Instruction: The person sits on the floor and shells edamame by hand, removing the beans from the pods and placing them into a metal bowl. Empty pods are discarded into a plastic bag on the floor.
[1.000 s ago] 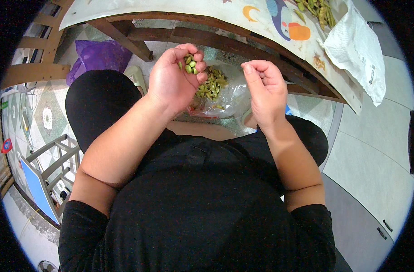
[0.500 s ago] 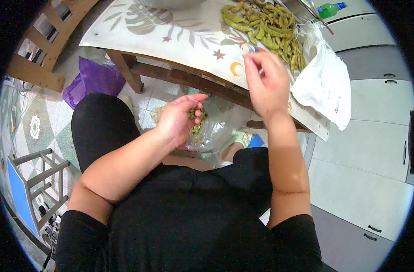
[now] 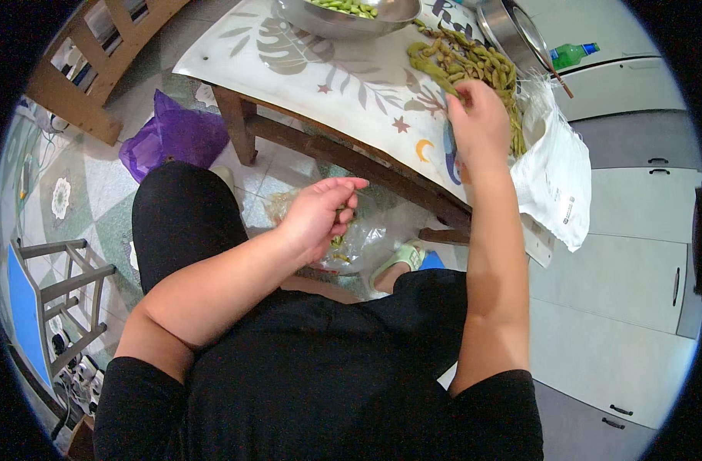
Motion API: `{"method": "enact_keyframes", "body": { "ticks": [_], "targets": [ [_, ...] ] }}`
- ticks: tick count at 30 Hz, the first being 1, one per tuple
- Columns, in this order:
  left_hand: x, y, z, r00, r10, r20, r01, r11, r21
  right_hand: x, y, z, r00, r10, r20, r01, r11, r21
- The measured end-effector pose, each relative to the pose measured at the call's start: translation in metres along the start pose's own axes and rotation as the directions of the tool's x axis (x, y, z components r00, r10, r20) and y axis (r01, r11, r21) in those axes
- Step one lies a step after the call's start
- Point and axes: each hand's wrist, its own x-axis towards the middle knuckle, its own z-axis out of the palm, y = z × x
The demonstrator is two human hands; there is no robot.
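Observation:
My right hand [image 3: 477,119] reaches up onto the table, its fingertips in a pile of green bean pods [image 3: 462,58]. The back of the hand hides its grip. My left hand [image 3: 320,215] hangs lower, between my knees, with fingers loosely apart and nothing in them. It hovers just above a clear plastic bag [image 3: 362,242] on the floor that has green pod scraps in it. A metal bowl [image 3: 320,23] of shelled green beans stands at the table's far side.
The table [image 3: 343,92] has a leaf-patterned cover and a wooden frame. A white plastic bag [image 3: 554,180] hangs off its right edge, near a metal pot [image 3: 512,27] and a green bottle [image 3: 574,54]. A purple bag [image 3: 174,138] and a blue stool [image 3: 39,300] stand at the left.
My right hand rose from my lap to the pod pile on the table. My left hand sank toward the clear bag, and the green pieces it held are gone from it.

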Motion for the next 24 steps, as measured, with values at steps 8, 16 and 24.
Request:
{"method": "enact_keyframes", "body": {
  "ticks": [8, 16, 24],
  "targets": [
    [-0.003, -0.004, 0.006, 0.998, -0.033, 0.045, 0.031, 0.999, 0.038, -0.103, -0.034, -0.043, 0.853, 0.381, 0.358, -0.495, 0.37, 0.786],
    [-0.026, 0.084, 0.068, 0.947, 0.316, 0.052, -0.304, 0.938, -0.167, -0.144, -0.03, -0.038, 0.821, 0.208, 0.532, -0.551, 0.045, 0.833],
    [0.03, 0.218, 0.099, 0.78, 0.623, 0.06, -0.624, 0.781, 0.002, -0.152, -0.028, -0.036, 0.873, 0.173, 0.455, -0.487, 0.278, 0.828]
  ]
}}
